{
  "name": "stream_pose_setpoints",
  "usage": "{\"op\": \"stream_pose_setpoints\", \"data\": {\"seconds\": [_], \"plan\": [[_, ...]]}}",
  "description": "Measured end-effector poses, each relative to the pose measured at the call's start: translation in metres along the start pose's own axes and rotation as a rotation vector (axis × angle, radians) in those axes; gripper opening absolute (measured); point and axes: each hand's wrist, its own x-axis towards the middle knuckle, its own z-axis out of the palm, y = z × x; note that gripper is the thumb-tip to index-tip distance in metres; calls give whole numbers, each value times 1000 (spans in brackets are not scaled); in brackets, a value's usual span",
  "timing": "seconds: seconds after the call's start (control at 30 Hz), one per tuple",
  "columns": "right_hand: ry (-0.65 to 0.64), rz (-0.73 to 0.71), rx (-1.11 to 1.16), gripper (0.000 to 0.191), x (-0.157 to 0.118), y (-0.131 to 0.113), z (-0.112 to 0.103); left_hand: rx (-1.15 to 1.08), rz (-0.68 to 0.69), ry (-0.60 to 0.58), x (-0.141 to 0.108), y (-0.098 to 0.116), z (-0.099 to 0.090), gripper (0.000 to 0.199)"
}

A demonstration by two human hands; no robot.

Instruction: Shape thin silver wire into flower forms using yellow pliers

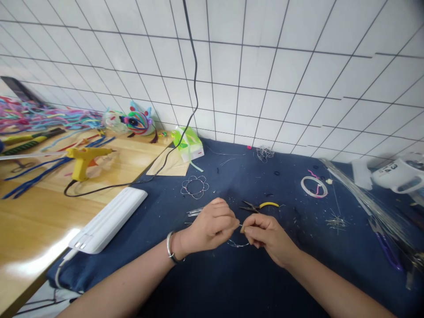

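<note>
My left hand (217,223) is closed, its thumb and fingers pinching thin wire close to my right hand. My right hand (266,234) pinches the same wire from the other side, the fingertips only a short gap apart. Below the gap hangs the curved part of a thin wire ring (238,245); the rest of it is hidden by my hands. Just beyond my right hand lie pliers (260,206) with yellow handles. A flower-shaped wire frame (194,187) rests beyond my left hand, and cut wire pieces (194,212) lie beside that hand.
On the left are a white power bank (107,221), a yellow glue gun (86,161) and colourful pipe cleaners (49,119). A tissue pack (188,145) stands near the wall. Rightward lie a white coil (314,187), long wires (367,194), purple-handled pliers (386,245) and a mug (399,174).
</note>
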Motion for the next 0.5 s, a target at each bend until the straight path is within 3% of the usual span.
{"op": "stream_pose_setpoints", "data": {"seconds": [0.23, 0.5], "plan": [[-106, 124, 337, 7, 4, 7, 0, 248, 151, -13, -2, 4, -1, 10], [-165, 146, 390, 5, 3, 11, 1, 232, 152, -21, 0, -4, -7, 16]]}}
